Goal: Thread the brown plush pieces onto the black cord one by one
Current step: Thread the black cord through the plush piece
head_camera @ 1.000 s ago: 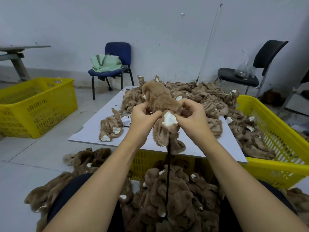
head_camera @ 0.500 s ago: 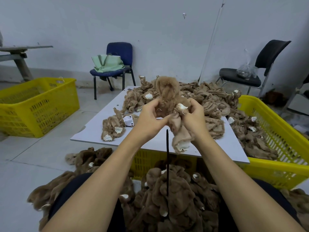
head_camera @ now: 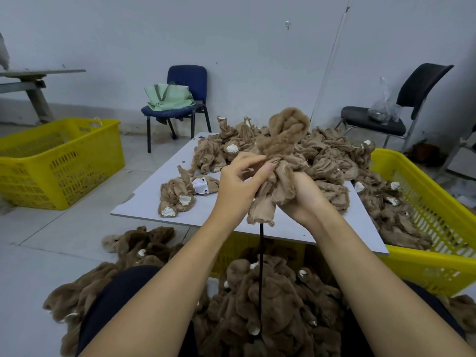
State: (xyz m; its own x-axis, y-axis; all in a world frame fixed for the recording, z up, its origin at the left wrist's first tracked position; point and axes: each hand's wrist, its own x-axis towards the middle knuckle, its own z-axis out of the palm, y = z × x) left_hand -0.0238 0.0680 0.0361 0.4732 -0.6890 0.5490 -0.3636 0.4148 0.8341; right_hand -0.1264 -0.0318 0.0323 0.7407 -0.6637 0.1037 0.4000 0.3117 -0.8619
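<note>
Both hands – left hand point(head_camera: 238, 186), right hand point(head_camera: 302, 199) – gripping brown plush piece point(head_camera: 275, 161), black cord point(head_camera: 261, 256) hanging below

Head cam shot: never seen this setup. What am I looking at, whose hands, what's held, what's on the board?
No machine here: a person wears a camera on the head, looking forward and down at their own bare hands. The left hand and right hand both hold one brown plush piece above the black cord, which runs down into a heap of threaded pieces at the lap. The white board carries a pile of unthreaded pieces. Yellow crates stand left and right; two chairs stand at the wall.
</note>
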